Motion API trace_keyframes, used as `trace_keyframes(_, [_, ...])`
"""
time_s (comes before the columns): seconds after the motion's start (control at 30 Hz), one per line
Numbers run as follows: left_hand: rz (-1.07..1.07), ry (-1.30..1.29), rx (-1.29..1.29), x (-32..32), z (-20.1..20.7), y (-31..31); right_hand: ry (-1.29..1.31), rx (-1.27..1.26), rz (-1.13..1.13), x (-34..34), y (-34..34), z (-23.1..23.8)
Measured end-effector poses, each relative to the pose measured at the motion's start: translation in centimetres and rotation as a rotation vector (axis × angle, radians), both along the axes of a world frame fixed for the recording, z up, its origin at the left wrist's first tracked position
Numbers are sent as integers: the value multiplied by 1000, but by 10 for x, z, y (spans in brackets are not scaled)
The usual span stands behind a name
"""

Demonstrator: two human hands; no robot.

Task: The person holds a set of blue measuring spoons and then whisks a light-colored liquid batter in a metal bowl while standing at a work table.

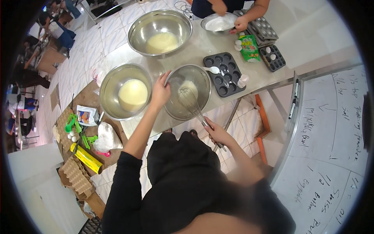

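Observation:
My left hand (pixel 161 90) grips the left rim of a steel mixing bowl (pixel 202 84), steadying it at the table's near edge. In my right hand (pixel 216 132) is the handle of a wire whisk (pixel 189 99). The whisk's wires reach down into the bowl, touching or just over a small pool of pale yellow batter (pixel 189 89). To the left stands a second steel bowl (pixel 107 93) with more pale batter. A larger steel bowl (pixel 134 33) behind it holds batter too. A white spoon (pixel 212 70) lies between my bowl and a dark muffin tin (pixel 224 58).
Across the table a person's hands (pixel 240 24) work at a bowl of white stuff (pixel 219 24). Near them are a green packet (pixel 249 47) and an egg-holding tin (pixel 277 64). At left sit a bag of white powder (pixel 108 137), a yellow box (pixel 86 158) and egg cartons (pixel 78 179). A whiteboard (pixel 315 156) stands right.

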State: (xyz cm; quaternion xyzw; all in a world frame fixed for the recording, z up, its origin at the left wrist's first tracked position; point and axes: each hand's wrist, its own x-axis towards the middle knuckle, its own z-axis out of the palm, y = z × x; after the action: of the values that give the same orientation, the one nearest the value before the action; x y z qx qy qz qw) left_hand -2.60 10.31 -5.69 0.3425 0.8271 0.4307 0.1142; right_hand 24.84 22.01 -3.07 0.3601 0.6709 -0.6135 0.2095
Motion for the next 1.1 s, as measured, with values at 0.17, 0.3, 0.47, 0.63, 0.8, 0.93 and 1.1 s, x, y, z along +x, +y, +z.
trace_keyframes(0.17, [25, -60, 233, 14, 11, 18, 28, 181, 236, -11, 42, 28])
trace_keyframes(0.3, [6, -59, 164, 14, 11, 29, -2, 231, 183, -9, 30, 40])
trace_keyframes(0.47, [-38, -23, 81, 17, 10, 42, 66, -41, -76, 1, 41, 30])
trace_keyframes(0.63, [-32, -19, 150, 8, 4, 42, 6, -146, 84, -4, 33, 43])
trace_keyframes(0.8, [-10, 80, 101, 10, 20, 53, 50, 60, 137, 1, 26, 15])
trace_keyframes(0.93, [-19, 47, 68, 17, 19, 54, 65, -138, -112, 3, 21, 32])
trace_keyframes(1.1, [-12, 150, -60, 26, 24, 57, -1, -117, -15, -5, 24, 43])
